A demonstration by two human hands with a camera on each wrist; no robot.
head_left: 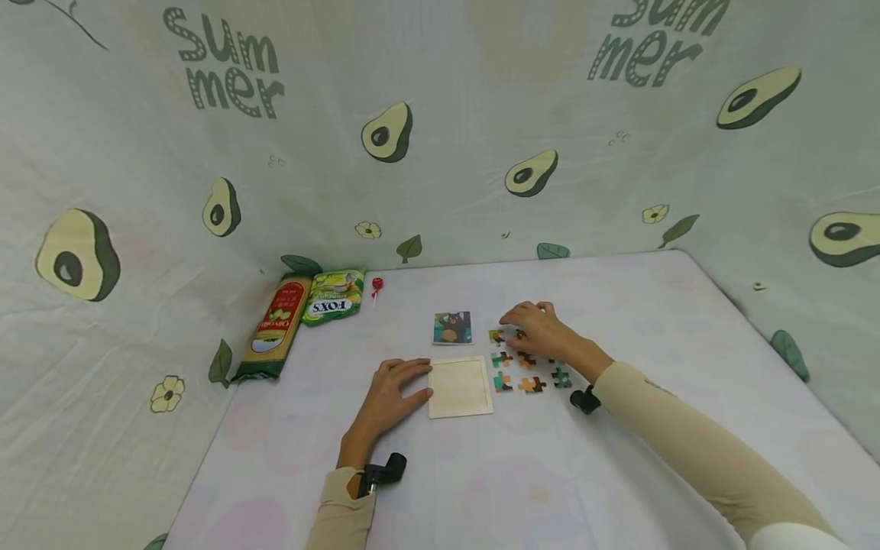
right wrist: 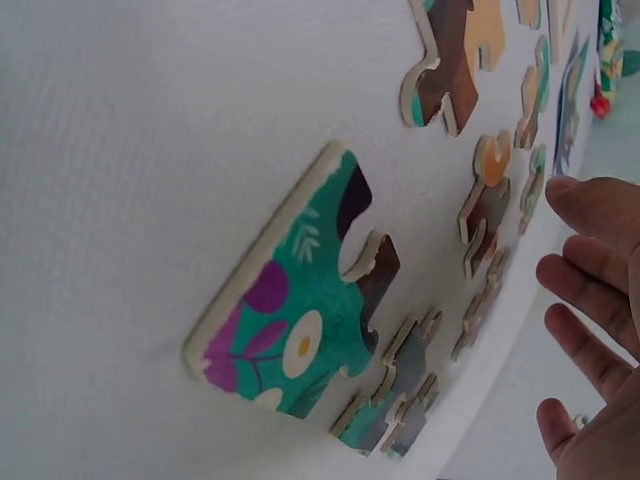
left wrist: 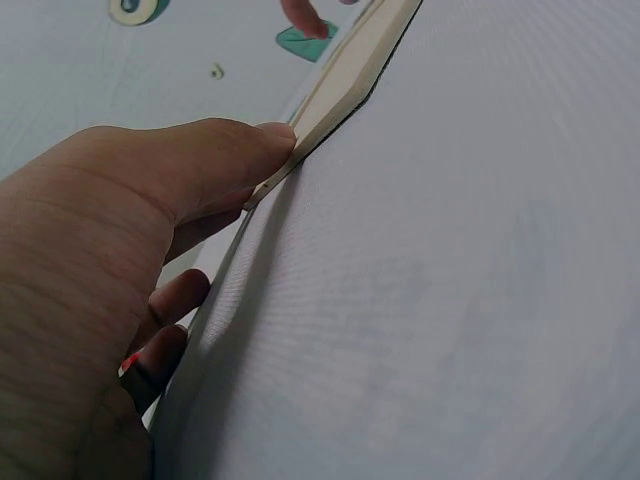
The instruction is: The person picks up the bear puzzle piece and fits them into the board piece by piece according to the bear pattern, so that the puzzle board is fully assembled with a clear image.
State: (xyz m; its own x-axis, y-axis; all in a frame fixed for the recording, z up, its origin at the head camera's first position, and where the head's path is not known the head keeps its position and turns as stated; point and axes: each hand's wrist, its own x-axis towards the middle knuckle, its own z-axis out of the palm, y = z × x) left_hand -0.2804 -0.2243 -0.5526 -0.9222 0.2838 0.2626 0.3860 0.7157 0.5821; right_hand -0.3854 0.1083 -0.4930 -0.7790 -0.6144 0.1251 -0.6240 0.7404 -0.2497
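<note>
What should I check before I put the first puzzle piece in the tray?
1. Puzzle tray lies flat and bare inside: ok.
2. Left hand rests on the tray's left edge, steadying it: ok.
3. Right hand is over the loose puzzle pieces, fingers relaxed; whether a piece is pinched: cannot tell.
4. Pieces lie picture side up, spread apart beside the tray: ok.
5. Bear picture card sits in view behind the tray for reference: ok.
6. All pieces present: cannot tell.
</note>
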